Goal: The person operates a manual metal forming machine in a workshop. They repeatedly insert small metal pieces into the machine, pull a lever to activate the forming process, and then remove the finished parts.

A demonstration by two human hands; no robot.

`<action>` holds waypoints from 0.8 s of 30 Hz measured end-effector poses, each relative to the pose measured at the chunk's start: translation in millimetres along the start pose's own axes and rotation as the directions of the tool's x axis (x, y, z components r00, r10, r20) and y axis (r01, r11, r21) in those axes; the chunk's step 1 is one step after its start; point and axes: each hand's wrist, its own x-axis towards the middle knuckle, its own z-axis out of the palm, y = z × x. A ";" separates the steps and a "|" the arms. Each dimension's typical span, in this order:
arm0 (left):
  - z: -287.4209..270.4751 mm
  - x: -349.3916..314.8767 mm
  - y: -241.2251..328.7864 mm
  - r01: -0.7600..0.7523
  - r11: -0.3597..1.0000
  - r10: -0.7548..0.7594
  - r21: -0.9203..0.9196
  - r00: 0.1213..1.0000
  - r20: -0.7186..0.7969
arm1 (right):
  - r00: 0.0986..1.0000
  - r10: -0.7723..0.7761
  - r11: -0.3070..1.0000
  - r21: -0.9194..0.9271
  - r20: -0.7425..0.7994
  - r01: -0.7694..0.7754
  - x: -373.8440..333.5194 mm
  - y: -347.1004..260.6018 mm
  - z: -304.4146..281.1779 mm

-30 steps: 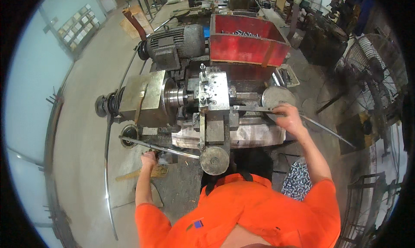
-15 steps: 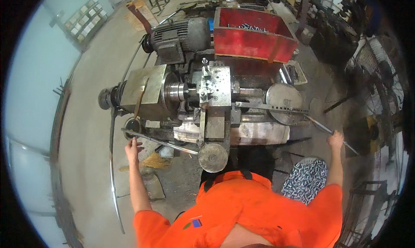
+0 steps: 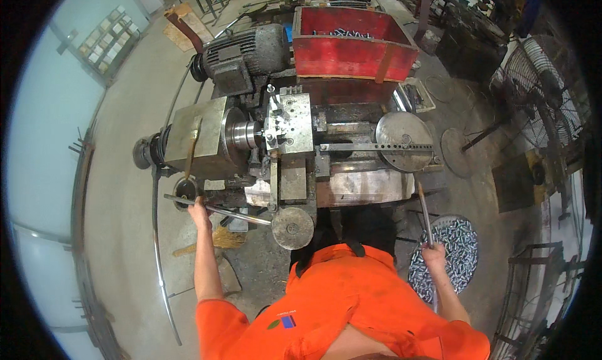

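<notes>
In front of me stands a small lathe-like machine. My left hand [image 3: 199,214] is closed round a metal lever rod [image 3: 241,216], near its outer end; the rod runs to a small round disc [image 3: 292,228] at the front. My right hand [image 3: 434,258] grips another lever rod [image 3: 424,211], which points toward the large round plate [image 3: 404,131] on the right. A bar with holes [image 3: 370,147] links that plate to the tool slide [image 3: 292,118]. Close beside the slide is the cylindrical chuck [image 3: 244,135] of the headstock [image 3: 194,134].
A red bin [image 3: 351,59] with metal pieces stands behind the machine, beside a motor [image 3: 251,54]. By my right arm, a basket [image 3: 475,250] holds many small metal cylinders. A broom [image 3: 227,238] lies at the left; a large fan [image 3: 542,84] stands at the right.
My right hand has swung its lever in toward my body. The tool slide and perforated bar have shifted left toward the chuck. My left hand, loosely open before, has closed on its lever.
</notes>
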 end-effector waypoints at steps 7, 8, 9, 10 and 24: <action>13.3 -8.5 0.4 -0.040 0.995 0.038 -0.088 0.999 -0.029 | 0.997 0.081 0.984 0.155 0.021 -0.083 -12.1 -9.3 8.8; 12.0 -6.6 -1.0 -0.033 0.997 0.031 -0.070 0.999 -0.037 | 0.997 0.073 0.988 0.135 0.029 -0.076 -11.9 -9.5 9.1; 10.9 -4.8 -2.2 -0.026 0.998 0.023 -0.053 0.999 -0.046 | 0.993 0.118 0.963 0.241 0.025 -0.121 -14.5 -13.9 11.9; 10.0 -3.5 -3.7 -0.030 0.998 0.029 -0.058 0.999 -0.029 | 0.990 0.136 0.958 0.252 0.032 -0.140 -14.1 -12.0 12.6; -8.7 13.1 -5.4 0.104 0.986 -0.112 0.131 0.992 0.057 | 0.952 -0.192 0.745 -0.666 -0.237 -0.015 86.4 26.3 -81.1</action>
